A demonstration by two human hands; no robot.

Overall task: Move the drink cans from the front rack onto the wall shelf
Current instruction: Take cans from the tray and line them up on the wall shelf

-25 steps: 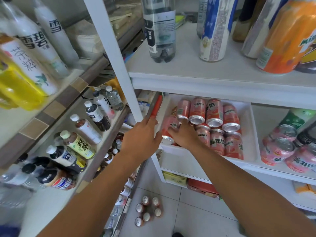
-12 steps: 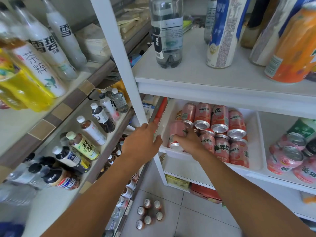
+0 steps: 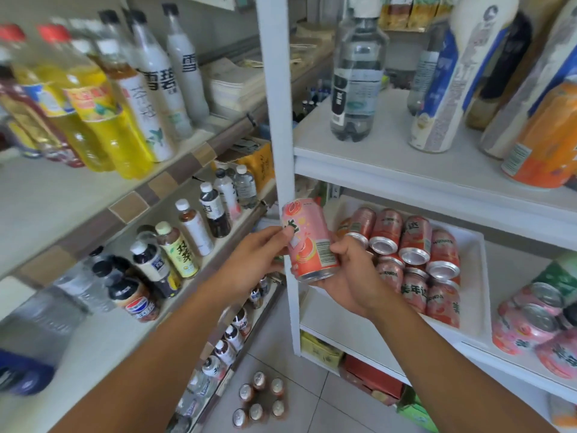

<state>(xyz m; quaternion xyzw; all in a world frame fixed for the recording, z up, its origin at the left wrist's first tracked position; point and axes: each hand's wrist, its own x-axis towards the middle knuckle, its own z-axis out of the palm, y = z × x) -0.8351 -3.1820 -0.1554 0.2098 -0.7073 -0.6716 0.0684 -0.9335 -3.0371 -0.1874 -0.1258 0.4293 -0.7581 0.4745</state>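
A pink peach drink can point(image 3: 309, 242) is held upright in front of the white rack post point(image 3: 276, 120). My right hand point(image 3: 349, 276) grips it from below and the right side. My left hand point(image 3: 253, 260) pinches its upper left side with thumb and fingers. Behind it, several matching pink cans point(image 3: 415, 260) lie stacked on their sides in a white tray point(image 3: 477, 292) on the front rack's middle shelf. The tiled wall shelf point(image 3: 93, 195) runs along the left.
Tall bottles point(image 3: 103, 98) crowd the wall shelf's upper level; smaller bottles point(image 3: 175, 248) fill the level below. More pink cans point(image 3: 530, 323) lie at right. Large bottles point(image 3: 356, 76) stand on the rack's top shelf. Several cans point(image 3: 259, 398) stand on the floor tiles.
My right hand has pulled one can out of the tray and turned it upright. My left hand left the rack post and took hold of the can. The view tilted upward.
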